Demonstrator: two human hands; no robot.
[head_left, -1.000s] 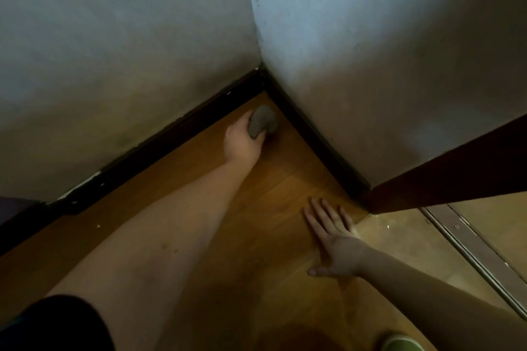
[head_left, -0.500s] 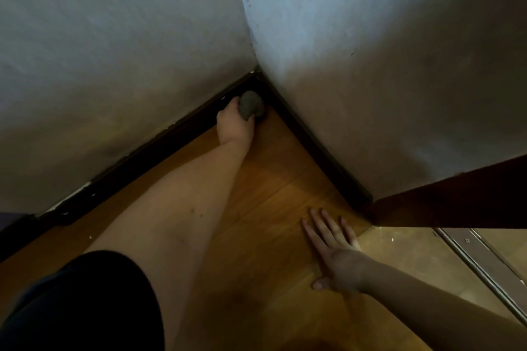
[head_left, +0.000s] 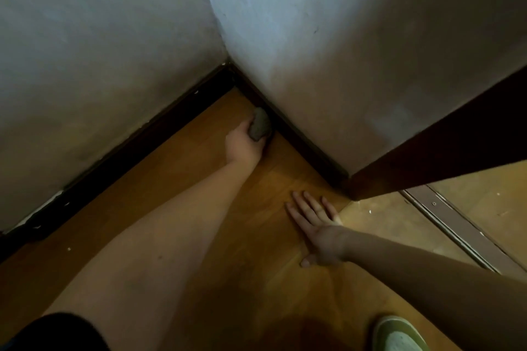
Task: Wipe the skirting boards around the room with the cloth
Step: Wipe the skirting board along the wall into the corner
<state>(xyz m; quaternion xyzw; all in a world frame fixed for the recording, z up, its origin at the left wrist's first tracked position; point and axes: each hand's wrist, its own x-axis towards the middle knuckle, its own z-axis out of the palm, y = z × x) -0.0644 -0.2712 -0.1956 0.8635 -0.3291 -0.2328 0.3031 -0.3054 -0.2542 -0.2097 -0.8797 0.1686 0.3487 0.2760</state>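
Two pale plaster walls point(head_left: 99, 60) meet at an inside corner in the upper centre of the head view; both are scuffed and darker toward their lower edges. A wooden floor point(head_left: 176, 179) of orange-brown boards fills the lower half. A dark skirting board point(head_left: 137, 141) runs along the foot of the left wall to the corner, with chipped white flecks along its top edge, and a second dark skirting board point(head_left: 308, 148) runs from the corner along the right wall to a dark brown door point(head_left: 456, 145) standing at the right. A metal threshold strip point(head_left: 456, 232) crosses the floor beneath the door. The toe of a green shoe point(head_left: 399, 333) shows at the bottom edge. The left hand point(head_left: 245, 144) reaches toward the corner and its fingers are curled round the cloth point(head_left: 259, 128), a small grey wad bunched into a rounded lump. The cloth sits low, just above the floor, against or just beside the right-hand skirting board near the corner; actual contact cannot be confirmed. The right hand point(head_left: 322, 225) lies palm-down on the floor near the door's lower corner, fingers straight and spread, grasping nothing.
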